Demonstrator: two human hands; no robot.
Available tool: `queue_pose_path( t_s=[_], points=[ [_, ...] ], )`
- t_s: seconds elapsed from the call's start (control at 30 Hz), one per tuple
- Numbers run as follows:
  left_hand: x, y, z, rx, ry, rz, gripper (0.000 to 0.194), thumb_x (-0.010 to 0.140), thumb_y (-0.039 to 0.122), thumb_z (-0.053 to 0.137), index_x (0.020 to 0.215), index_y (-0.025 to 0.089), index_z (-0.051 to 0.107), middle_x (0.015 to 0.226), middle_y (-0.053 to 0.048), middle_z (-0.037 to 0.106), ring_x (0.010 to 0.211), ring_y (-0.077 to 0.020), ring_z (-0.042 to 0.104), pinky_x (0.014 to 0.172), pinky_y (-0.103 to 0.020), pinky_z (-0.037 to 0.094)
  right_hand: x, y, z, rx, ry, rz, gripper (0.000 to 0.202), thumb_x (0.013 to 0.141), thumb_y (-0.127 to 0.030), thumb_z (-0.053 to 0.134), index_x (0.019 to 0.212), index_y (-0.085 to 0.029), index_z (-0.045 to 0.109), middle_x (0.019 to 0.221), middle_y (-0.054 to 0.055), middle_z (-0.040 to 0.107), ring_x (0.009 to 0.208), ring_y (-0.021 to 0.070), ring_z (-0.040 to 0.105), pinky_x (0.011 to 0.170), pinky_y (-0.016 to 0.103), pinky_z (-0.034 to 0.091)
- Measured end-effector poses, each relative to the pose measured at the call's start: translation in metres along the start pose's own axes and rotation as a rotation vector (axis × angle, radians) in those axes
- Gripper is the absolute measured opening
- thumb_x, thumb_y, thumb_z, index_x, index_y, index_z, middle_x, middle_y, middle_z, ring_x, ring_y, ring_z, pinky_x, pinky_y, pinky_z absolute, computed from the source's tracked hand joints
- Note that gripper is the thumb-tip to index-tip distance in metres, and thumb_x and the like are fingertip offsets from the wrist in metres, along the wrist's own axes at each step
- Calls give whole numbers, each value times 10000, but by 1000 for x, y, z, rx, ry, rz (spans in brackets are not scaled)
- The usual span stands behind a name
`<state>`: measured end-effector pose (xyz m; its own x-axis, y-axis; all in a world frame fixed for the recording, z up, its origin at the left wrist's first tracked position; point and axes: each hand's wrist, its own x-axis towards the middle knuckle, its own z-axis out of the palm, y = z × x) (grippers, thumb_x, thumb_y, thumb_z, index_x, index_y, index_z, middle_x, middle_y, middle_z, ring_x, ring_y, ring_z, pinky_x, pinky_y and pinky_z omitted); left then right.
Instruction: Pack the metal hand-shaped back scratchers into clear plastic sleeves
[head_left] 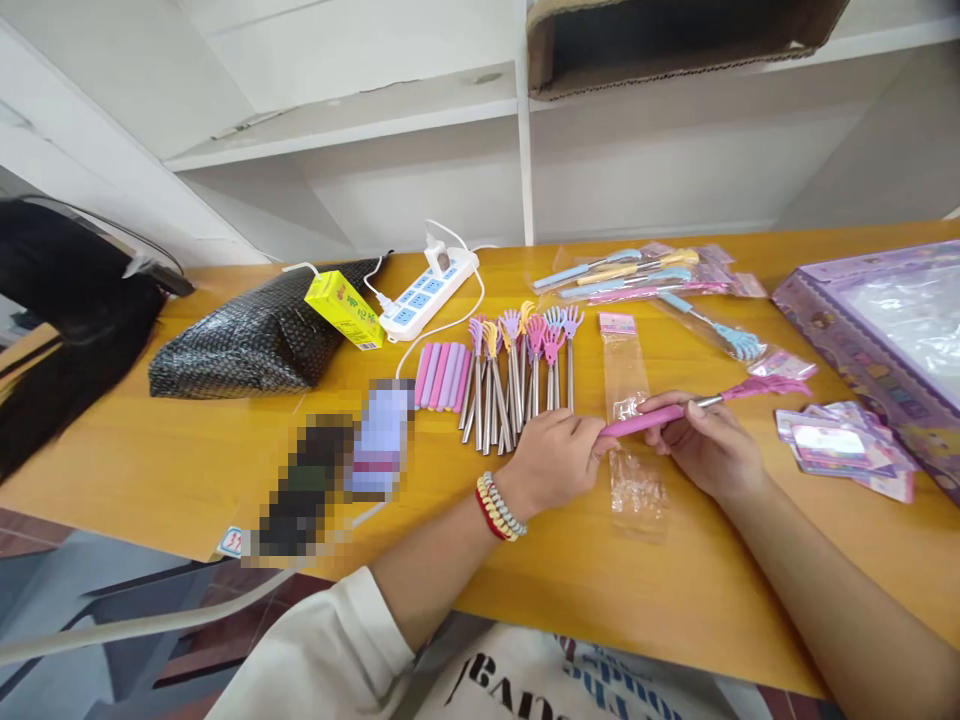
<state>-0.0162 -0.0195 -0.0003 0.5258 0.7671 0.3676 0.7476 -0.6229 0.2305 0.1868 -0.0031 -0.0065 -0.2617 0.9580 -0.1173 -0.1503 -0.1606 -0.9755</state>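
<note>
A pink back scratcher with a metal rod and a hand-shaped head is held between both hands. My left hand is closed round the end of its handle. The fingers of my right hand are closed on it where handle meets rod. Beneath it lies a clear plastic bag with a pink header. Several metal rods with coloured hand-shaped heads lie in a pile left of the bag. Beside them is a row of pink and purple handles.
Bagged scratchers lie at the back. To the right are printed cards and a purple box. Further left are a power strip, a yellow carton, a black wrapped package and blurred objects. A cardboard box sits above.
</note>
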Motion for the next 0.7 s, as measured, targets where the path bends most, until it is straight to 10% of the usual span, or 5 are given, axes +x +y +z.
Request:
queue_pose_path(
  t_s=[0.7],
  points=[
    [-1,-9,-1,-60,19,-1,258,914,276,381,1028,171,587,785,-29,664,718,-150,588,682,-296,454,2,-7,-6,74,-4,96,459,785,-590,412,787,-204,661,583,56,594,523,169,530,495,301,411]
  ],
)
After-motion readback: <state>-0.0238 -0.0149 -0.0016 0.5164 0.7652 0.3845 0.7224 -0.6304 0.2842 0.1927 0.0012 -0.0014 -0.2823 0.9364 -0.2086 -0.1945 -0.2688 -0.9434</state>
